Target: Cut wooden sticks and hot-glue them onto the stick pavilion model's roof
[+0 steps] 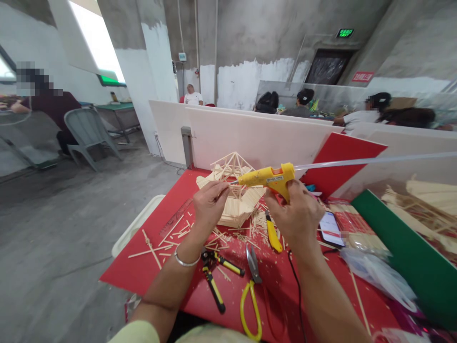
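Observation:
My right hand is closed round the handle of a yellow hot glue gun, with a long clear glue stick running out of its back. The gun's nozzle points left, close to the fingertips of my left hand. Those fingers are pinched together; whatever they hold is too small to make out. Just behind both hands stands a model building made of thin wooden sticks, its roof frame rising to a point. The hands and gun hide part of the model.
On the red tabletop lie yellow-handled scissors, black-and-yellow pliers, a yellow utility knife, a ruler and scattered stick pieces. A phone, a plastic bag and a green board are at right. White panels stand behind.

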A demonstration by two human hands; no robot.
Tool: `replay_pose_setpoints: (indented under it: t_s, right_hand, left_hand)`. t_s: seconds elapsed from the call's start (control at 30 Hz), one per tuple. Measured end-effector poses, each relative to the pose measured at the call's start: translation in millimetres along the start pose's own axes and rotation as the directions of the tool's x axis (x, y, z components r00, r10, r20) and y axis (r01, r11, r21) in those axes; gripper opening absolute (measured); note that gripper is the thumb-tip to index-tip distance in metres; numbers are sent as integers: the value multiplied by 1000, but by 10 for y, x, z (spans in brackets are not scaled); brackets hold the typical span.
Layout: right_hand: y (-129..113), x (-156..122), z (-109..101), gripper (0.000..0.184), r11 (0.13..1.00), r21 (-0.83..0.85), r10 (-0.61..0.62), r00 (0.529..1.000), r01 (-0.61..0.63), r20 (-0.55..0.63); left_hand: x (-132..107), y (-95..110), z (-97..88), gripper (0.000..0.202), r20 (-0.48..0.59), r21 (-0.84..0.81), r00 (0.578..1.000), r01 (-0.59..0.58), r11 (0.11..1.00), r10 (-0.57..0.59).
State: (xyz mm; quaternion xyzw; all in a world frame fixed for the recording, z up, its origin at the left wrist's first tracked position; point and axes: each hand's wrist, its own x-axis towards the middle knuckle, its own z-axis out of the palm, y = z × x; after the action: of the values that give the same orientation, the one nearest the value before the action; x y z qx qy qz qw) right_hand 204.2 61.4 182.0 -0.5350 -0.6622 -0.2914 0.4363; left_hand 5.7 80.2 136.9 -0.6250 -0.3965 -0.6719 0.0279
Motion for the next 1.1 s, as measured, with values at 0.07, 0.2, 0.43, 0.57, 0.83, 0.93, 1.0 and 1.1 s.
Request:
replay_pose_setpoints:
  t_s: [0.07, 0.2, 0.43, 0.57, 0.83, 0.93, 1.0, 1.1]
  right_hand:
    - [5, -4, -3, 28, 1000, -2, 3, 1000, -3, 3]
    - [19, -21, -17, 28, 1000, -17, 6, 1000, -6, 8]
    - [12, -53, -4, 31, 999, -39, -1, 999, 3, 40]
    - [134, -222, -145, 43, 979, -174, 132, 984, -110, 119]
    - [597, -1453, -833, 53, 847, -356, 528, 692, -393, 492]
    - [667, -1957, -686, 38, 808, -318, 566, 503, -496, 653]
    - [706, -2180, -518, 37, 789, -315, 577, 462, -528, 673]
    - [721, -2254, -396, 33, 798, -301, 567, 480, -522, 669]
  left_hand:
    - [-2, -3, -4, 9, 3, 1, 1000, -4, 1000, 4]
    - [-22, -25, -7, 9, 10, -9, 1000, -7, 1000, 7]
    - [-1, 30, -12, 9, 5, -20, 999, -33, 999, 33]
    - [48, 186, -106, 8, -10, -5, 999, -45, 999, 45]
    - [-41, 24, -174, 8, 178, 10, 984, 12, 1000, -13]
    - [-65, -15, -121, 9, 315, -40, 949, -9, 999, 21]
    - [-43, -9, -102, 9, 388, -51, 920, -44, 998, 61]
    - [9, -24, -98, 12, 441, -21, 893, -92, 996, 92]
